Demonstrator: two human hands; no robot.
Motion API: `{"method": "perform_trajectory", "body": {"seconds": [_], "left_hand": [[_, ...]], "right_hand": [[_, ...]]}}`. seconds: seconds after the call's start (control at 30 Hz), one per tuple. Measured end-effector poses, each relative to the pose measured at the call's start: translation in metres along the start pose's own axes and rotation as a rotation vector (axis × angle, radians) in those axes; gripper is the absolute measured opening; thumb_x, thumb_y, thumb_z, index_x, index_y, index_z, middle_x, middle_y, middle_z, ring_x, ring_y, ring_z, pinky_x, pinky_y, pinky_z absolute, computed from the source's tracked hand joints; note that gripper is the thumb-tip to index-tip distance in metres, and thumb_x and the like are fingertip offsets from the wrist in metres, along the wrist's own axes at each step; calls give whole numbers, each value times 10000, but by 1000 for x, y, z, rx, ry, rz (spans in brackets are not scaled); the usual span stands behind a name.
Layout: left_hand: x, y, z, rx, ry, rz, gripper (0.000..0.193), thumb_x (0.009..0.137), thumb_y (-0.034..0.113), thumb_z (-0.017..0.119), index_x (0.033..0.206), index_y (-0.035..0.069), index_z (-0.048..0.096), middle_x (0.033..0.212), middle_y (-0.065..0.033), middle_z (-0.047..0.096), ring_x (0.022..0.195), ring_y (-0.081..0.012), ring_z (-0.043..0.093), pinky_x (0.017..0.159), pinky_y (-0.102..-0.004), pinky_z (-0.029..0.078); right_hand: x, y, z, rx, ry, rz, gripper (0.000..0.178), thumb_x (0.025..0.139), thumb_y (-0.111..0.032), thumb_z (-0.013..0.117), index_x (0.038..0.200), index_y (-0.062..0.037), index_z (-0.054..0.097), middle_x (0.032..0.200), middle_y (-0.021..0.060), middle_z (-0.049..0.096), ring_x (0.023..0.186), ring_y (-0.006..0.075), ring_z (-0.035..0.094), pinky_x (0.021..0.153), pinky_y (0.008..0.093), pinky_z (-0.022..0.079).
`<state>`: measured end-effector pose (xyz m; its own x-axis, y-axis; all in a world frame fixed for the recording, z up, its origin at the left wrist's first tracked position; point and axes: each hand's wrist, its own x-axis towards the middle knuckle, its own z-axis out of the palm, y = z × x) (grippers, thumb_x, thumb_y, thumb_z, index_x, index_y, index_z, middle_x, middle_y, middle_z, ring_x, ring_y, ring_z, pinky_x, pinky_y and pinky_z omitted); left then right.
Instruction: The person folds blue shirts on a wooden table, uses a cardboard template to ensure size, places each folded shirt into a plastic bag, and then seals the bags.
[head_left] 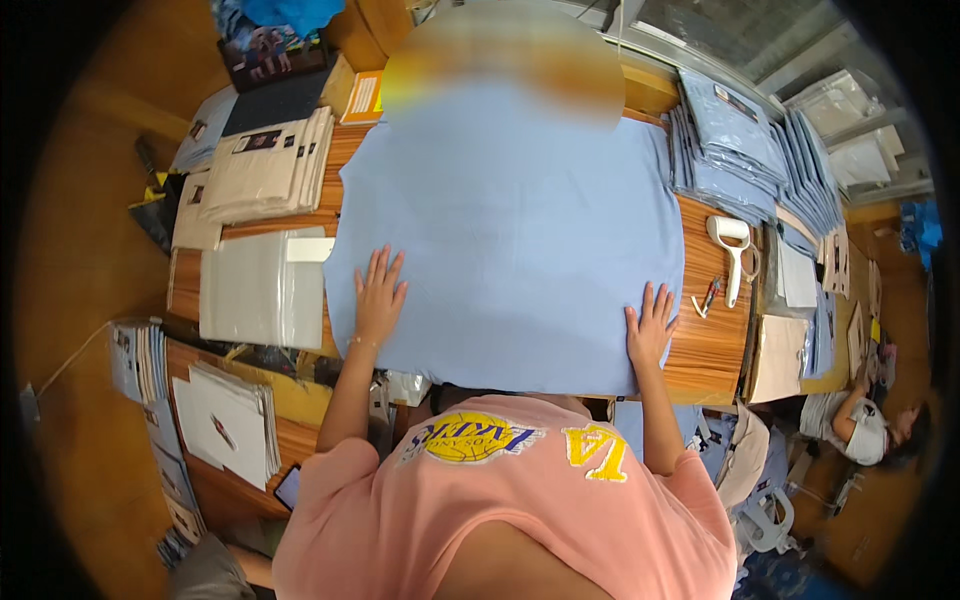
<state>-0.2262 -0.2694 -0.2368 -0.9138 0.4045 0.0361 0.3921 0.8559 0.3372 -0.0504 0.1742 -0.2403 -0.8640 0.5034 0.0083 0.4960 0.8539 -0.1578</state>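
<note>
Across the wood-grained brown desk [715, 355], I see one broad sheet of smooth light-blue cloth [510, 250] laid out nearly flat, its far end running up into a blurred patch where I cannot make out the edge. The left hand [375, 310] rests palm down near the cloth's left border, its fingers [384, 264] spread and pointing away from the body, the thumb angled inward. The cloth lies directly beneath these fingers and pinched by none of them. The right hand [648, 335] mirrors this at the near right corner: fingers spread, laid on the cloth, with the outermost close to its right edge. Most of the cloth stretches between and beyond the two hands.

Left of the cloth I have a stack of frosted clear plastic sleeves [250, 300], with beige folded garments in clear wrapping [270, 165] behind. To the right lies a white lint roller with a looped handle [728, 232], and beyond it a pile of light-blue wrapped garments [735, 130].
</note>
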Motion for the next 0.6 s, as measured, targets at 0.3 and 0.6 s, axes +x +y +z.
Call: {"method": "perform_trajectory", "body": {"seconds": [0.3,0.6], "left_hand": [[-54,0,19,145,169,-314,528,871,322,526,1370,224,385,1470,-100,243,1352,-380,187,1012,-666,146],[-124,-31,-67,262,728,-647,598,814,230,571,1360,96,371,1447,-190,233,1347,-393,189,1053,-608,155]], "right_hand": [[-91,35,-4,-53,-68,-132,730,847,-469,512,1433,-111,263,1485,190,188,1378,383,123,1064,595,89],[-18,37,-39,363,287,-376,748,876,-460,535,1410,-18,256,1430,232,276,1331,383,245,1052,532,232]]}}
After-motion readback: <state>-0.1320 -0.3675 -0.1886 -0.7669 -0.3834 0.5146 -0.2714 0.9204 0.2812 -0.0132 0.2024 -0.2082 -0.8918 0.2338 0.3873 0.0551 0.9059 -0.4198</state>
